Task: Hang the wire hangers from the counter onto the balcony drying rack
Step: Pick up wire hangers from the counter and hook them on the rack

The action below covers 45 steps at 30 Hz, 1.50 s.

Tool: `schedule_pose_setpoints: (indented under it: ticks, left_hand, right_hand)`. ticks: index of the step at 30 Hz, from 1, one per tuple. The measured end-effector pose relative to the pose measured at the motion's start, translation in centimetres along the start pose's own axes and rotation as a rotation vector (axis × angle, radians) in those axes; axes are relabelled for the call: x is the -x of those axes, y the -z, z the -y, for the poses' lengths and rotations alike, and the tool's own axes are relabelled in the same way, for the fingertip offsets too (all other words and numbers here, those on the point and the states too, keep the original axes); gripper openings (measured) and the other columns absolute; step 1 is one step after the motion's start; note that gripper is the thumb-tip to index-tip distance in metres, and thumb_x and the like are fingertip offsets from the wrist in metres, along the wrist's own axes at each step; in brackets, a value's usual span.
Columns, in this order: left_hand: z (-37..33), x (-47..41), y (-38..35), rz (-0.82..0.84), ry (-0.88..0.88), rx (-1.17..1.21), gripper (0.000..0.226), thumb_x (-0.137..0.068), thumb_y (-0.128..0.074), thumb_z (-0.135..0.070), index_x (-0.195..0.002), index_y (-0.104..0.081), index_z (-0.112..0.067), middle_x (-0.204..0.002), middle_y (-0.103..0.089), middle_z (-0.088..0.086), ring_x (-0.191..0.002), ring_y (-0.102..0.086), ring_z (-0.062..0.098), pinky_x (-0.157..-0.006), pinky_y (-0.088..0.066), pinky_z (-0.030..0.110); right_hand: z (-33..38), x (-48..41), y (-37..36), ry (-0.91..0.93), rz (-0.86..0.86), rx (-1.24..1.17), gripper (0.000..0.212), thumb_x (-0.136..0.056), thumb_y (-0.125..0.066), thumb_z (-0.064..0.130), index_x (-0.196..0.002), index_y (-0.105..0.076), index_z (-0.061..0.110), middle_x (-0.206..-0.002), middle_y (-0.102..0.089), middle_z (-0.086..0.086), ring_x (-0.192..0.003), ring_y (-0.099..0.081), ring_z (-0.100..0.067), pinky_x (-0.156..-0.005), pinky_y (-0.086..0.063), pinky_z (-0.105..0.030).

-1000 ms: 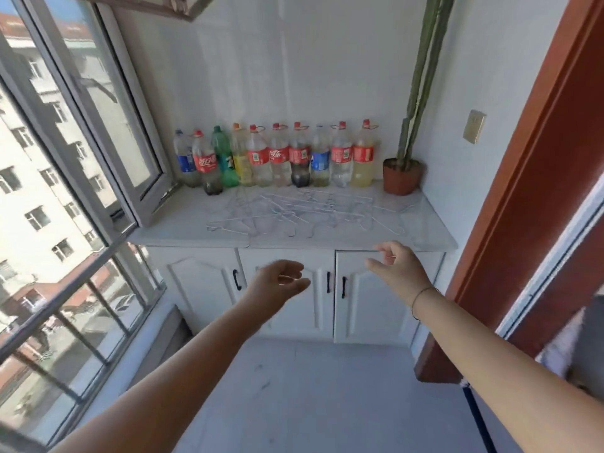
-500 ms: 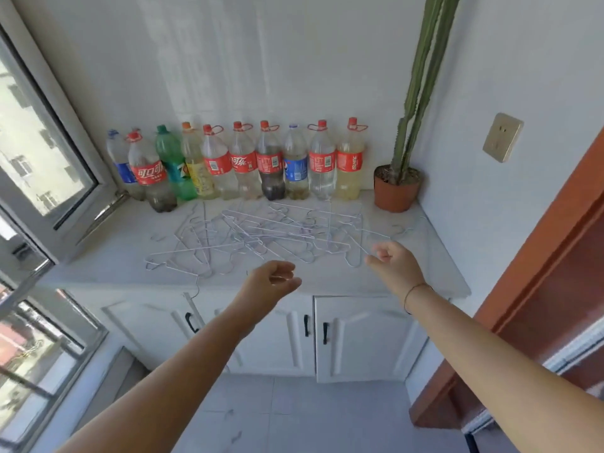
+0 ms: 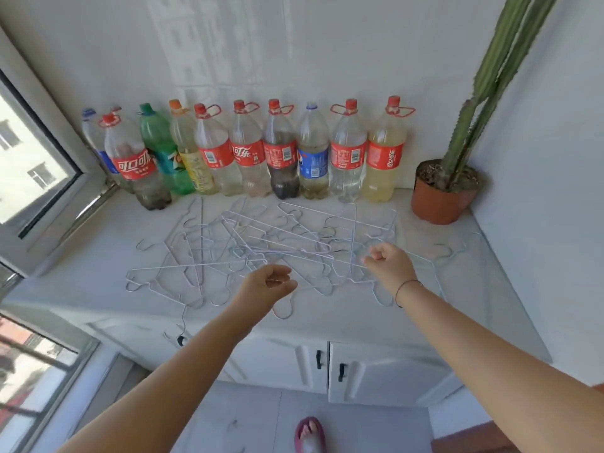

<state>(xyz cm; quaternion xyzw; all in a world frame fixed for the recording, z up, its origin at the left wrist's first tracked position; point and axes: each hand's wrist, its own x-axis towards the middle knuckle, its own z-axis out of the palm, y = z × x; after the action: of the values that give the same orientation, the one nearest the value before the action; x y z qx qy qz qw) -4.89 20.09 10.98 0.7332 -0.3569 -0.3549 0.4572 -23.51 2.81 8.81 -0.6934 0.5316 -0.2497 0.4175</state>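
Note:
Several thin pale wire hangers (image 3: 261, 246) lie tangled in a flat heap on the white marble counter (image 3: 91, 256). My left hand (image 3: 266, 286) hovers over the heap's near edge, fingers curled loosely and apart, holding nothing. Over the heap's right part my right hand (image 3: 389, 261) reaches forward with thumb and fingers curled, a thin band on its wrist; nothing is gripped. The drying rack is out of view.
A row of plastic drink bottles (image 3: 248, 155) lines the back wall. A tall cactus in a terracotta pot (image 3: 439, 199) stands at the back right corner. An open window frame (image 3: 55, 204) juts in on the left. White cabinet doors (image 3: 376, 371) sit below; my sandalled foot (image 3: 309, 434) is on the floor.
I have stepped closer to the counter and the view has tilted down. Both hands have moved forward from in front of the cabinet to above the hanger heap.

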Motion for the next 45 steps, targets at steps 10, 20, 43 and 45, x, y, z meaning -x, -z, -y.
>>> schedule_pose_setpoints:
  ticks: [10,20,43,45]
  left_hand:
    - [3.6,-10.0,4.1,0.033,0.120,-0.008,0.022,-0.082,-0.070,-0.018,-0.103,-0.064,-0.019,-0.096,-0.066,-0.001,-0.087,-0.062,0.011,-0.074,-0.046,0.012]
    - [9.3,-12.1,10.5,-0.147,0.294,0.003,0.016,-0.082,-0.070,-0.016,-0.097,-0.066,-0.020,-0.082,-0.064,-0.002,-0.079,-0.060,0.014,-0.073,-0.043,0.018]
    - [14.5,-8.9,10.7,-0.536,0.642,0.105,0.011,-0.084,-0.067,-0.021,-0.092,-0.066,-0.015,-0.083,-0.066,0.000,-0.079,-0.060,0.020,-0.069,-0.043,0.026]
    - [14.8,-8.5,10.7,-0.611,0.715,0.094,0.007,-0.084,-0.064,-0.018,-0.087,-0.066,-0.012,-0.075,-0.064,0.002,-0.070,-0.058,0.020,-0.061,-0.042,0.025]
  right_hand:
    - [2.2,-9.0,-8.6,-0.019,0.131,0.072,0.017,-0.080,-0.061,0.013,-0.095,-0.064,0.004,-0.094,-0.066,-0.011,-0.089,-0.061,-0.028,-0.080,-0.048,-0.033]
    - [4.9,-12.6,-20.2,0.189,0.441,0.304,0.019,-0.078,-0.066,0.018,-0.096,-0.070,0.013,-0.092,-0.063,-0.003,-0.084,-0.058,-0.018,-0.079,-0.047,-0.028]
    - [6.6,-15.9,-24.3,0.234,0.410,0.205,0.011,-0.087,-0.056,0.017,-0.091,-0.063,0.009,-0.083,-0.062,-0.002,-0.078,-0.056,-0.021,-0.068,-0.040,-0.027]
    - [7.3,-16.0,-23.5,0.216,0.396,0.104,0.013,-0.087,-0.057,0.016,-0.093,-0.064,0.008,-0.083,-0.063,-0.003,-0.078,-0.057,-0.020,-0.070,-0.042,-0.027]
